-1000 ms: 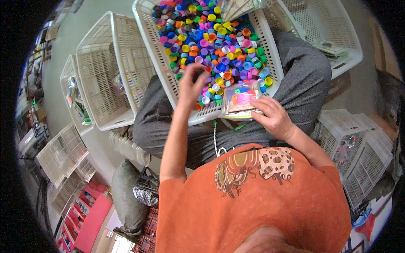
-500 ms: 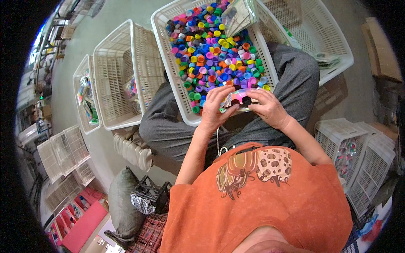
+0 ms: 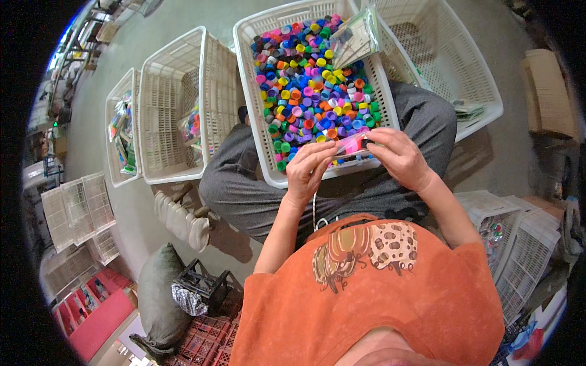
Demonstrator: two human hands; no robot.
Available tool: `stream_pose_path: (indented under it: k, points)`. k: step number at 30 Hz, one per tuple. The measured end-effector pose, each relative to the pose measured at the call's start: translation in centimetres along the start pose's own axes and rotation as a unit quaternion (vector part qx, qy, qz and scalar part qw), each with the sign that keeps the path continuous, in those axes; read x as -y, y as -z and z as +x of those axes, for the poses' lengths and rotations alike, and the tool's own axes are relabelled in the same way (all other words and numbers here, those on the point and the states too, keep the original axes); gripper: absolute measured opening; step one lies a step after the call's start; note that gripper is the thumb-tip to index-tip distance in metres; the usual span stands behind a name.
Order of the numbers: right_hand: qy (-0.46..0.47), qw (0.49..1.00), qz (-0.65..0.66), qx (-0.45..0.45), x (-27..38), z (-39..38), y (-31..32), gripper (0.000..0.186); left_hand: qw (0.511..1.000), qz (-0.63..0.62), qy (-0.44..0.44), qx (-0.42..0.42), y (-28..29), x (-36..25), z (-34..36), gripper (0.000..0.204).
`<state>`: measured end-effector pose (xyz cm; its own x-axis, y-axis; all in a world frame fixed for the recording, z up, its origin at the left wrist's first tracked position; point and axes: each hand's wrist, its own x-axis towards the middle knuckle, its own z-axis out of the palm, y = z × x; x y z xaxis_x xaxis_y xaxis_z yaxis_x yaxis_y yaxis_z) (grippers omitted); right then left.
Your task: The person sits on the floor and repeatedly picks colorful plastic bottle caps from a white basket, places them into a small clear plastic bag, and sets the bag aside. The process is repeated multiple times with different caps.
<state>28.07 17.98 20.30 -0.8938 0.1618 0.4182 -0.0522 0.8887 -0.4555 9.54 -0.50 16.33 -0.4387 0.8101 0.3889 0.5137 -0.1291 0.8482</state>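
Between my two hands is a small clear plastic bag point(image 3: 350, 146) with pink and black pieces that look like bottle caps inside. My left hand point(image 3: 307, 171) pinches its left end, fingers together. At the other end, my right hand point(image 3: 400, 158) grips the bag with thumb and fingers near the black piece. Both hands are over the near rim of a white plastic basket point(image 3: 255, 131), which leans between my crossed legs. Many loose, coloured caps point(image 3: 311, 91) fill this basket. On its far right side lies a stack of flat clear bags point(image 3: 356, 44).
Left of me stand an open white basket point(image 3: 201, 110) and a smaller one point(image 3: 108, 137) with filled packets. Another white basket point(image 3: 488, 73) at the right holds flat bags. Beside it is a cardboard piece point(image 3: 549, 91). A grey-green sack point(image 3: 160, 293) and a black crate point(image 3: 204, 290) lie behind me.
The bag now looks flatter and more stretched between my hands, with less of the black pieces showing. My right hand has shifted slightly right, and the whole view has moved a little.
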Motion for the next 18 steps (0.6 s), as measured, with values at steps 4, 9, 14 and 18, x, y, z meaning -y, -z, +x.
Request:
stream_pose_path:
  k: [4,9,14,18]
  points:
    - [-0.023,0.997,0.056,-0.041,1.4,2.7,2.0,0.018,0.992,-0.094,0.044,-0.076,0.8,-2.7,0.3,0.010]
    - [-0.150,0.941,0.303,-0.035,1.7,4.8,1.6,0.013,0.958,-0.150,0.135,-0.204,1.7,-4.4,0.9,0.030]
    - [-0.303,0.789,0.528,-0.075,3.5,5.5,0.8,0.018,0.918,-0.237,0.180,-0.262,1.8,-3.8,0.7,0.033]
    - [-0.327,0.766,0.548,-0.075,3.5,5.4,0.6,0.010,0.904,-0.265,0.205,-0.266,1.8,-3.7,0.3,0.033]
